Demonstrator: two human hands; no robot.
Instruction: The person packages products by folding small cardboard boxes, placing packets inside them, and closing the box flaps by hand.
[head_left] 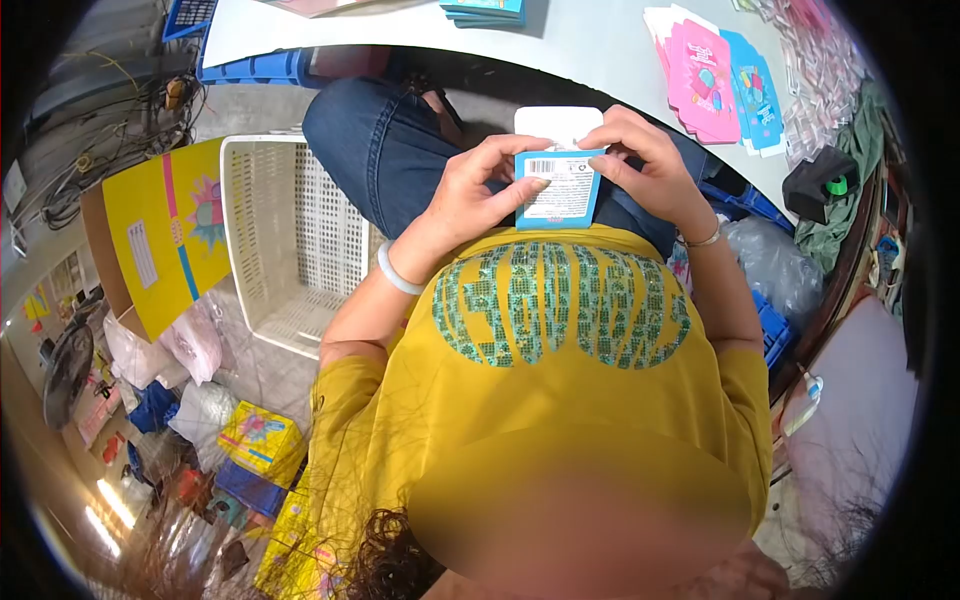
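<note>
A small blue cardboard box (558,195) with a barcode and printed text stands in front of my body, its white flap (558,120) raised at the far end. My left hand (490,185) grips the left edge, thumb across the printed face. At the upper right corner, my right hand (645,160) pinches the box near its mouth. Something small and whitish shows between the fingertips at the opening; I cannot make out what it is.
On the white table (590,40) lie pink cards (703,85), blue cards (755,90) and a heap of small clear-wrapped pieces (820,80). A white plastic basket (290,240) sits to my left beside a yellow carton (165,235). Plastic bags (770,265) lie at right.
</note>
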